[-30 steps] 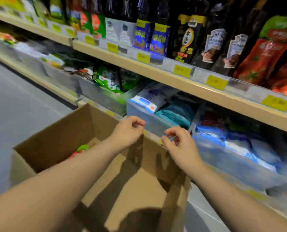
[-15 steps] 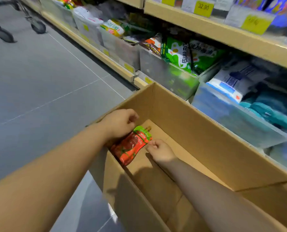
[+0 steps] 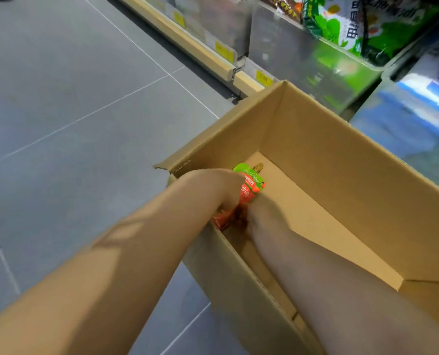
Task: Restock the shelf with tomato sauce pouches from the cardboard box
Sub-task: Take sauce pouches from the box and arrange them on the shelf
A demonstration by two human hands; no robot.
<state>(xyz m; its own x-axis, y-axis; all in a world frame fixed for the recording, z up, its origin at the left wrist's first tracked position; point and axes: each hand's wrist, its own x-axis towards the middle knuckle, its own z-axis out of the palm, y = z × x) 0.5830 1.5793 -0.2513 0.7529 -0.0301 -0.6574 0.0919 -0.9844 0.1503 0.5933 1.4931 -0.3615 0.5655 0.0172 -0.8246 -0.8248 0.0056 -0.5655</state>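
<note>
Both hands are down in the box [image 3: 315,139], at its near-left corner in the middle of the frame, working on the one pouch [image 3: 250,184] that shows there. The pouch lies low against the left wall, green top and gold spout pointing toward the upper right, red body running back under the hands. The left hand [image 3: 221,185] comes over the wall and is curled down onto the pouch's left side; its fingers are hidden behind the knuckles, so I cannot tell whether they have closed on it. The right hand [image 3: 263,213] lies blurred at the red lower end, just beside or touching the pouch; how far open it is cannot be read.

To do this pick well, I would judge it best to pinch the pouch across its firm top seam or by the neck of the spout, not by the soft belly, which will sag and slip. One hand can tip it off the wall while the other takes it, then lift straight up so it clears the wall's edge. No other pouch is in view on the bare cardboard bottom, so this may be the last one.

The box stands on a grey tiled floor [image 3: 72,98], which fills the left of the frame. Along the top and right runs the lowest shelf [image 3: 187,42] with yellow price tags, holding clear bins: green packets [image 3: 367,26] at the upper right, blue and white packs [image 3: 423,98] at the right edge. The tomato sauce slot is not in view.
</note>
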